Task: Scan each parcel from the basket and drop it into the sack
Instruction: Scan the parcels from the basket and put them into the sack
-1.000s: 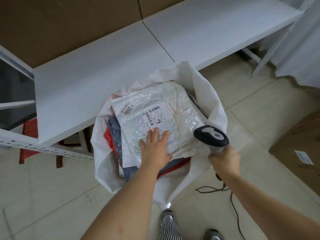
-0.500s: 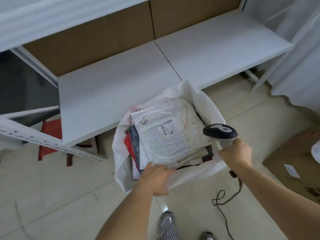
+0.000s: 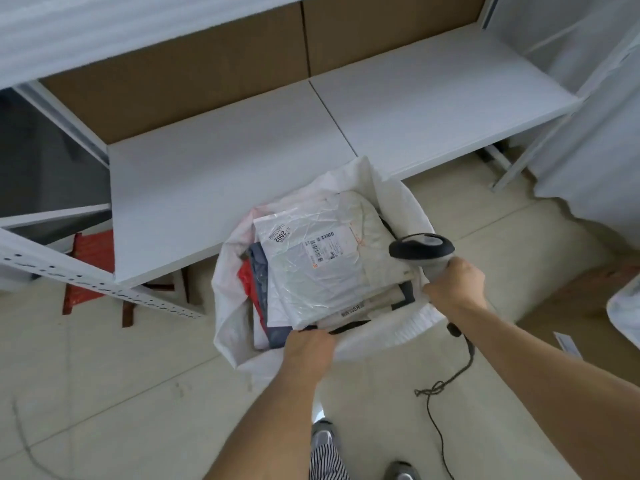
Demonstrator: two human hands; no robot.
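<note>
A white woven sack point(image 3: 388, 336) stands open on the floor in front of me, filled with several parcels. On top lies a crinkled silver-white parcel point(image 3: 311, 271) with a barcode label facing up; grey and red parcels show under its left side. My left hand point(image 3: 308, 351) grips the sack's near rim, fingers curled over the edge. My right hand point(image 3: 453, 285) holds the handle of a black and grey barcode scanner point(image 3: 420, 249) at the sack's right rim, its cable trailing to the floor. No basket is in view.
A low white shelf point(image 3: 242, 147) stands right behind the sack, with brown board at its back. A red stool point(image 3: 91, 268) sits under it at left. A cardboard box point(image 3: 581, 306) lies at the right. The scanner cable point(image 3: 446, 386) loops on the tiled floor by my feet.
My left hand has left the top parcel and drawn back to grip the sack's near rim. My view has pulled up and away; the scanner stays in my right hand.
</note>
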